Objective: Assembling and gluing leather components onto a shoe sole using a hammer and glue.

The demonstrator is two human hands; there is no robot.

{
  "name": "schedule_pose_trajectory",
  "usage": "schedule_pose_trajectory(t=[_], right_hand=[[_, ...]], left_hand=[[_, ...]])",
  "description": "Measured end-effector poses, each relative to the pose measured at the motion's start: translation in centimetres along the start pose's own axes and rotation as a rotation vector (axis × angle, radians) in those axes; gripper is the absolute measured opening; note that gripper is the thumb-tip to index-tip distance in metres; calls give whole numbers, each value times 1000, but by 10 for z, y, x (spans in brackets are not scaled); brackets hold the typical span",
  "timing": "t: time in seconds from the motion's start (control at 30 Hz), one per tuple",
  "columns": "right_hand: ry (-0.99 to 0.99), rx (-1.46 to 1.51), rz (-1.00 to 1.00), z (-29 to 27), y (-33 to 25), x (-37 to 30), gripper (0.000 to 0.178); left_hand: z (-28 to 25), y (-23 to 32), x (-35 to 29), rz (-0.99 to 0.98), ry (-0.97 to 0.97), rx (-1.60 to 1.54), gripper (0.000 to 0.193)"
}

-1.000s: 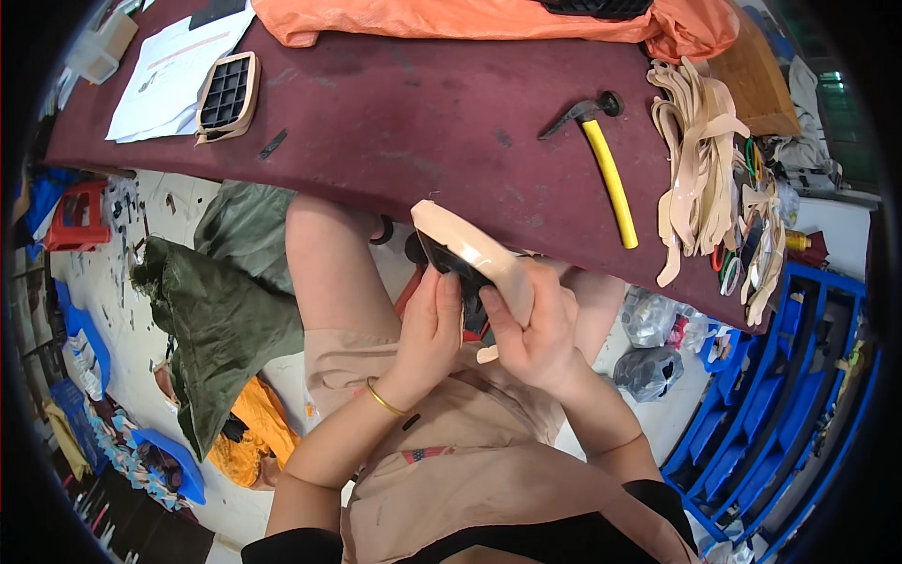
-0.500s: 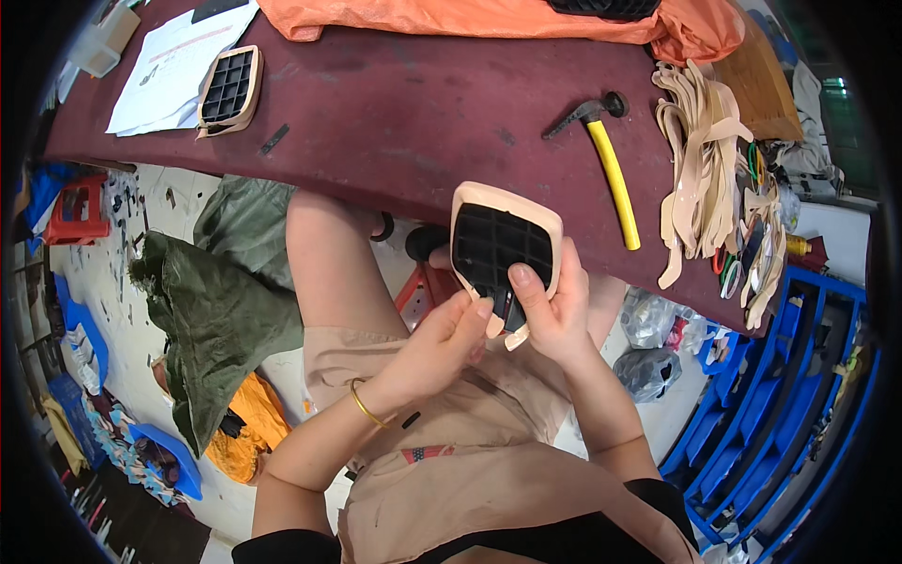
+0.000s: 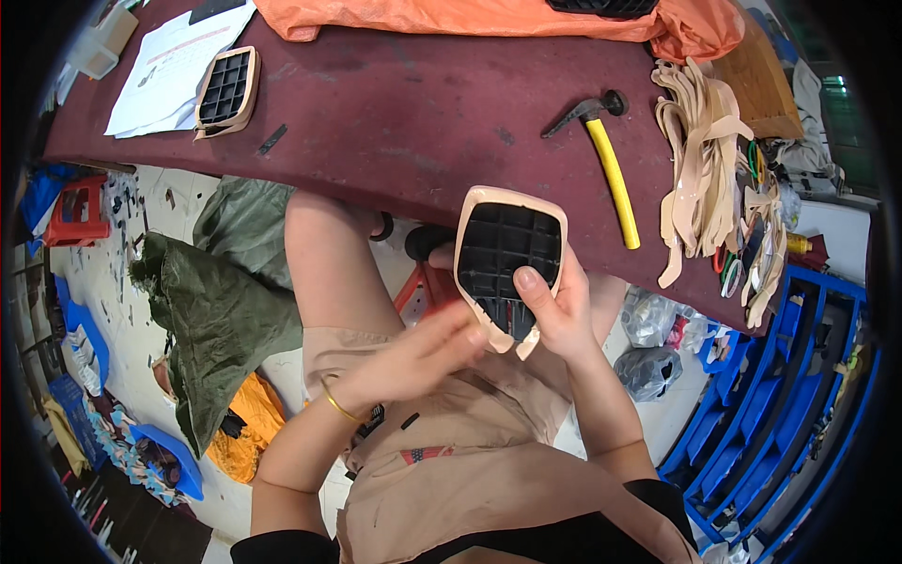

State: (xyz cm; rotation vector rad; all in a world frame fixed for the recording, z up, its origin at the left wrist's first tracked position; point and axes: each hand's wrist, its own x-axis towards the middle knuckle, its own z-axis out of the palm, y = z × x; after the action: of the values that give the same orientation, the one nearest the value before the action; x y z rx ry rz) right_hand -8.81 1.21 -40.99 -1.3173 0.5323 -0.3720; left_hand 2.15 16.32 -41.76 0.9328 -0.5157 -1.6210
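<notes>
My right hand [image 3: 562, 315] grips a black gridded plastic piece [image 3: 507, 242], its thumb on the gridded face and the fingers behind the right edge. A beige edging strip [image 3: 515, 195] wraps the piece's rim. The strip's two loose ends hang apart at the narrow lower tip, over my lap. Left of that tip, my left hand [image 3: 427, 350] is slightly blurred, with its fingers stretched out and nothing seen in them. Whether its fingertips touch the strip, I cannot tell.
On the dark red table [image 3: 404, 122] lie a yellow-handled hammer [image 3: 611, 174], a bundle of beige strips [image 3: 700, 160], scissors [image 3: 731, 273], papers [image 3: 169, 80] and a similar rimmed piece [image 3: 227, 89]. Orange sheeting [image 3: 451, 21] covers the back. Blue racks [image 3: 770, 414] stand at right.
My left hand has let go of the strip's end at the lower tip and moved a little left, its fingers straightening. The piece has turned slightly upright in my right hand.
</notes>
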Motion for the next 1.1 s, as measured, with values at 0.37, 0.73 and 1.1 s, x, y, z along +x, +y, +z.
schedule_pose_trajectory(t=[0.37,0.73,1.1], right_hand=[[34,91,107,12,0,1,29],[-123,269,255,11,16,4,45],[121,-224,-86,-7,12,70,39]], left_hand=[[1,-14,22,410,559,406,34],[-21,15,37,446,435,-229,44],[-47,45,102,609,585,28,28]])
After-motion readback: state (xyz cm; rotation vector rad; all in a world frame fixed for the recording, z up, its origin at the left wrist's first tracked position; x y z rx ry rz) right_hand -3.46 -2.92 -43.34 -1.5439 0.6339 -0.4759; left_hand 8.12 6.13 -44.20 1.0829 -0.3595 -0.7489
